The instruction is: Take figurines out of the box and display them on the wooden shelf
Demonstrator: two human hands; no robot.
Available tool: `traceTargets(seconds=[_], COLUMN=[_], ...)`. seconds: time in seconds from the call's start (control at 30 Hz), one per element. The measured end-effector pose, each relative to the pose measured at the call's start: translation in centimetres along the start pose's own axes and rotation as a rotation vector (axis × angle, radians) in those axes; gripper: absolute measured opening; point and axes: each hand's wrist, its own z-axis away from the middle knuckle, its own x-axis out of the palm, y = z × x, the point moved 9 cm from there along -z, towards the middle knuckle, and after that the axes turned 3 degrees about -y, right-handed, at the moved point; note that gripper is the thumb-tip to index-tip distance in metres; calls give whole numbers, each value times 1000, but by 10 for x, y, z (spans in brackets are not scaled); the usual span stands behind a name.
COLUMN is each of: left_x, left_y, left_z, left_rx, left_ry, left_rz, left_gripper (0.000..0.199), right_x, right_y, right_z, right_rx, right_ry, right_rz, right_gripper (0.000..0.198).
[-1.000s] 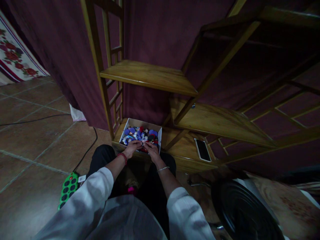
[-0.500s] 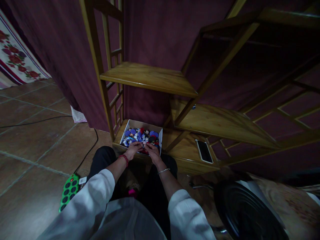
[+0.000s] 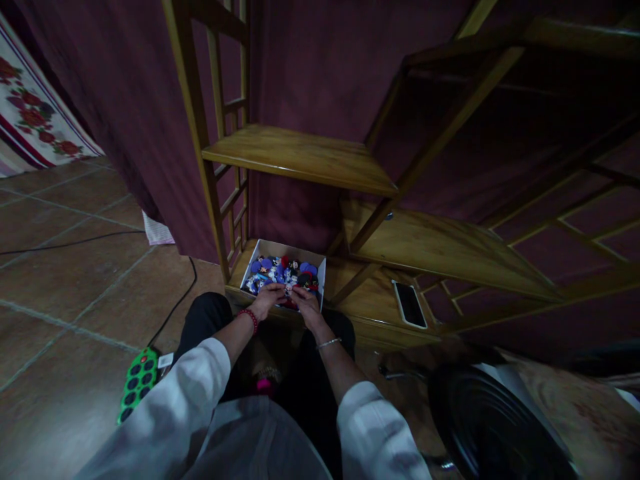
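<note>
A white open box (image 3: 323, 272) stands on the low wooden shelf just ahead of my knees. Small colourful toy figures (image 3: 283, 270), mostly blue, white, black and red, fill it in a jumble. My left hand (image 3: 269, 299) and my right hand (image 3: 306, 303) meet over the box's near edge with fingertips pinched close together. Between them is a small pale and reddish toy figure (image 3: 289, 288), partly covered by the fingers, so its details are hard to make out.
A tablet-like device (image 3: 411, 304) with a dark screen and white frame lies on the low shelf to the right. Above the box juts a wooden shelf board (image 3: 300, 155). A green power strip (image 3: 139, 385) lies on the floor at left; a round black stool (image 3: 495, 420) stands at right.
Both hands stay in nearly the same place, with only slight finger movement around the small figure. The view has shifted very slightly.
</note>
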Motion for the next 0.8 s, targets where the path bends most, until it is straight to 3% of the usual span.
traceTargets(seconds=[0.4, 0.8], left_x=[-2, 1], left_y=[0, 0], left_z=[2, 3], left_rx=[0, 0], left_ry=[25, 29], left_rz=[-30, -63], left_gripper=[10, 14], right_x=[1, 0], right_y=[5, -1], right_z=[-4, -1], right_rx=[-40, 27], right_ry=[-18, -13], right_rz=[63, 93], right_gripper=[38, 36])
